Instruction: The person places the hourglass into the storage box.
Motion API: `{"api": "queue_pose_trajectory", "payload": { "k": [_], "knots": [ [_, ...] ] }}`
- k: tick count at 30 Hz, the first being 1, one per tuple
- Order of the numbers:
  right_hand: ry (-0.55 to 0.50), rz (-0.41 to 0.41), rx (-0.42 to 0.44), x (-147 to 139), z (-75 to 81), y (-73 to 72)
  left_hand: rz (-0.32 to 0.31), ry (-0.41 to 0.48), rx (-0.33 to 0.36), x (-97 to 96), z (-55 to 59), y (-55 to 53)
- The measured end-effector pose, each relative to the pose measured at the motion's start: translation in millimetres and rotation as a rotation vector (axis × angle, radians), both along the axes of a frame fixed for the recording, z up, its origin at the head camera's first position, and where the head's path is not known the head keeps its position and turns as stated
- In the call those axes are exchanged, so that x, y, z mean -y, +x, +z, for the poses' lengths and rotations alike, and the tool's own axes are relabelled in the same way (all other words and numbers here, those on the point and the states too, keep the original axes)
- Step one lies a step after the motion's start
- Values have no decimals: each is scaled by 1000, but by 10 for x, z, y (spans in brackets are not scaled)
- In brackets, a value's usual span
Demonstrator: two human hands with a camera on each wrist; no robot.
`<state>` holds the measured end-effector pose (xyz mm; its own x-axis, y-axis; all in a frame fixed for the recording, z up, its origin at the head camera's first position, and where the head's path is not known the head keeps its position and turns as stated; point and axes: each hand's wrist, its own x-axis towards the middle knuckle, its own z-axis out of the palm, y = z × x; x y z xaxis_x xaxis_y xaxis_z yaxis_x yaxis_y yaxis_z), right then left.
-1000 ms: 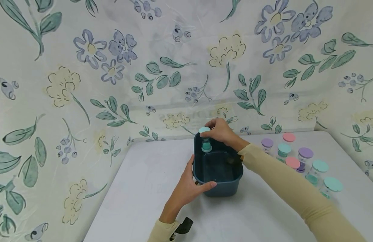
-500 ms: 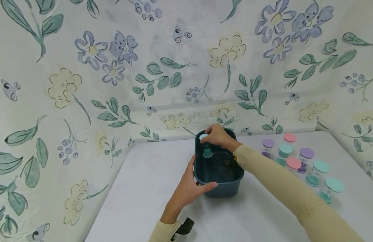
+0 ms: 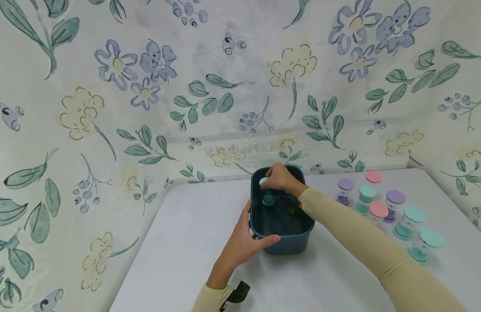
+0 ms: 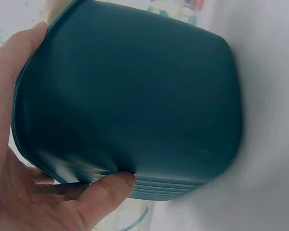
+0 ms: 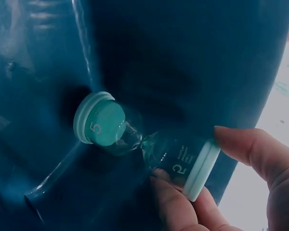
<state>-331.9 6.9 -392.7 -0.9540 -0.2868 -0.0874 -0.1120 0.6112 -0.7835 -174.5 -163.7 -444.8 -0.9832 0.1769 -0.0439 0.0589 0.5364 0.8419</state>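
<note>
A dark blue plastic bin (image 3: 286, 246) stands on the table. My left hand (image 3: 238, 243) grips its near left corner, with the thumb over the front rim and fingers along the side. Inside the bin my right hand (image 3: 283, 178) holds a small sand timer (image 3: 269, 200) upright near the far left end. In the right wrist view, thumb and fingers pinch the upper mint cap of the sand timer (image 5: 108, 122). Its lower cap is close over the bin's floor, and mint sand lies in that lower bulb.
Several more sand timers stand on the right side of the table, with purple caps (image 3: 395, 197), pink caps (image 3: 378, 210) and mint caps (image 3: 431, 238). A floral cloth (image 3: 240, 121) hangs behind the white table (image 3: 193, 225).
My right hand has lowered the sand timer deeper into the bin, from rim height towards the floor. My left hand keeps its grip on the bin.
</note>
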Motion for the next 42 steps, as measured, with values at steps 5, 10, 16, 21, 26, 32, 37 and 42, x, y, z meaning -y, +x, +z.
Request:
{"api": "queue_pose_trajectory", "payload": {
  "k": [5,10,16,21,26,32,37,42],
  "knots": [
    [41,21,21,6,-40,-36,2,12,9,-1,-23,5],
    [55,35,20,-8,-64,-22,1,5,12,-10,-35,3],
    [55,23,-8,-32,-57,13,5,-9,5,-16,-16,9],
    [51,29,-11,-41,-40,24,4,-13,3,-16,-4,11],
    [47,34,-3,-37,-32,20,5,-9,-3,-10,1,17],
    [52,29,1,-34,-41,22,3,-4,-5,-2,-2,19],
    [45,36,0,-27,-52,25,2,-6,-6,6,-6,17],
    [53,39,20,-15,-49,47,0,-7,-15,12,-10,17]
  ]
}}
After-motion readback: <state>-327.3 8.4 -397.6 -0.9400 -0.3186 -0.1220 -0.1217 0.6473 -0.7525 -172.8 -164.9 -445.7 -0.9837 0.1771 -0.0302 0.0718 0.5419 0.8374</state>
